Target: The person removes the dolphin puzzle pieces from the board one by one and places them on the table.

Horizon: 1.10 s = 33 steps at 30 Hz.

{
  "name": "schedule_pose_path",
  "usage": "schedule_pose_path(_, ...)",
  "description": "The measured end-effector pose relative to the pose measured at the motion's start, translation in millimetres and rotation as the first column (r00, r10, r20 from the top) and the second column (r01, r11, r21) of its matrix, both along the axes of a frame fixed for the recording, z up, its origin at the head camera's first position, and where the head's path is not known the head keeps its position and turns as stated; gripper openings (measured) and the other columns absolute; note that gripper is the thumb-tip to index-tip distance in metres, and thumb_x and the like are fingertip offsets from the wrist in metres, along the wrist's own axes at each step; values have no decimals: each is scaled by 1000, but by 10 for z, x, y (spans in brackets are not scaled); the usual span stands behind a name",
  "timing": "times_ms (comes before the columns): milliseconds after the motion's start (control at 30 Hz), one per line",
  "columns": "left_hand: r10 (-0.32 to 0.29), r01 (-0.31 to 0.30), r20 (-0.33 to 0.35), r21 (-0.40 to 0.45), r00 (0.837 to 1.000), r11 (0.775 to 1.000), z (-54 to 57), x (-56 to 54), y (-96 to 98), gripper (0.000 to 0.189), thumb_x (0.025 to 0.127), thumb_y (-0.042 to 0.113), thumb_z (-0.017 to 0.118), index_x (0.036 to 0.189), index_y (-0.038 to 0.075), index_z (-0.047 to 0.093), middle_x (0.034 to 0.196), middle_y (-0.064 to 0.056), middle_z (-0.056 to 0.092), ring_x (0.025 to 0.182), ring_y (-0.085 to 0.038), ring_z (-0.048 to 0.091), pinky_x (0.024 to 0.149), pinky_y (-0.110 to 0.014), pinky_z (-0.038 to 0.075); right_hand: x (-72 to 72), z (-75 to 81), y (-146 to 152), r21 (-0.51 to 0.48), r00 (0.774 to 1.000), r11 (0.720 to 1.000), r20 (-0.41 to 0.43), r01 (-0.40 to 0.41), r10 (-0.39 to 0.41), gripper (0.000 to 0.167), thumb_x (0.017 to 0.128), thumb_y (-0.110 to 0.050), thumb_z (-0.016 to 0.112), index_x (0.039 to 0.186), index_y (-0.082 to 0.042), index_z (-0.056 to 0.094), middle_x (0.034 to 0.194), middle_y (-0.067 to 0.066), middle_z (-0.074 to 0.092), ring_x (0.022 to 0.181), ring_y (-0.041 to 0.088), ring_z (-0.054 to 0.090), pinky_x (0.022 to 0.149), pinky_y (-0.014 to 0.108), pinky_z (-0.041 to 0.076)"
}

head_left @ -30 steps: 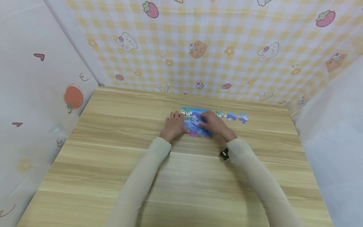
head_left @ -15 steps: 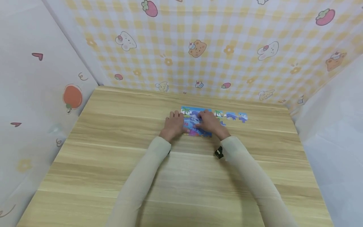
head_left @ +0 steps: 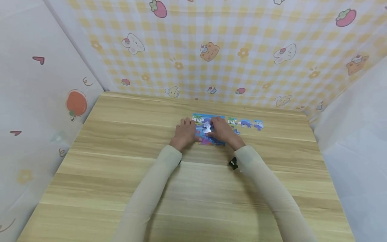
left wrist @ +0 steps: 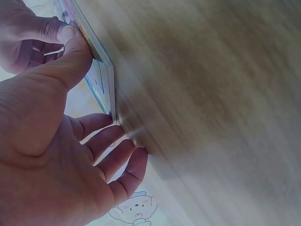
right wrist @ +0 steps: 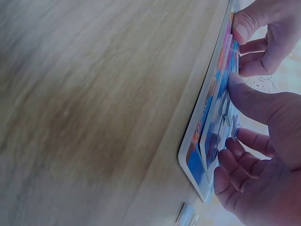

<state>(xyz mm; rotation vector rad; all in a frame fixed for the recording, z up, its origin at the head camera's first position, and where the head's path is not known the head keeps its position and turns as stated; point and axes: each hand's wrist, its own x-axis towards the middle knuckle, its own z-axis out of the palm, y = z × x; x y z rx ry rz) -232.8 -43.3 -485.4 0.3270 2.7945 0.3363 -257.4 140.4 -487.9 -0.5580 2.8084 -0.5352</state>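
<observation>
A thin jigsaw puzzle board (head_left: 207, 142) with a colourful sea picture lies flat on the wooden table. My left hand (head_left: 184, 132) steadies its left side, the thumb over the front part and the fingertips along the left edge, as the left wrist view shows. Over the middle of the board, my right hand (head_left: 223, 130) pinches a puzzle piece (head_left: 207, 126) between thumb and fingers. That piece stands tilted and catches a bright glare; in the right wrist view it shows between the thumb and index finger. The right hand hides part of the board's right half.
Several loose puzzle pieces lie right of the board: one with a palm tree (head_left: 231, 120), one with a dolphin (head_left: 245, 123) and another at the far end (head_left: 258, 125). The wooden table (head_left: 193, 195) meets a checked cloth (head_left: 193, 67) behind.
My right hand has shifted left over the board, uncovering loose pieces at its right. The piece in its fingers now shows a bright glare. The left hand stays in place.
</observation>
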Motion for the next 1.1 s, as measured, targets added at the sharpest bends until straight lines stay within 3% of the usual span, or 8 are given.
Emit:
schedule_pose_path(233,-1,1,2,1,1000,1000,-10,-7,-3,76,84,52,72,135,2,44,118,-12,40,111,-29,35,92,-43,39,-14,-24,20,-45,1000,999,-2,-10,10,45,87,-30,77,114,-1,56,104,13,57,93,26,52,86,41,47)
schedule_pose_path(533,0,0,-8,18,1000,1000,5,2,-2,75,84,52,73,133,2,44,116,-11,39,110,-28,35,92,-42,38,-61,32,122,-185,1000,983,8,-2,4,22,94,-8,64,114,1,63,106,17,68,96,29,64,87,44,52)
schedule_pose_path(867,3,-3,-3,25,1000,1000,26,12,-15,78,84,52,72,136,2,43,120,-13,40,114,-29,36,95,-44,39,-70,47,138,-186,1000,982,-4,23,-24,19,95,-9,64,112,-2,68,107,16,71,95,28,68,84,41,54)
schedule_pose_path(1100,8,-8,5,27,1000,1000,19,16,-21,77,84,52,72,135,2,44,119,-12,40,113,-29,35,94,-43,39,-67,1,301,-283,998,959,-42,34,-48,19,94,-9,64,111,-2,71,107,16,72,93,29,69,83,42,55)
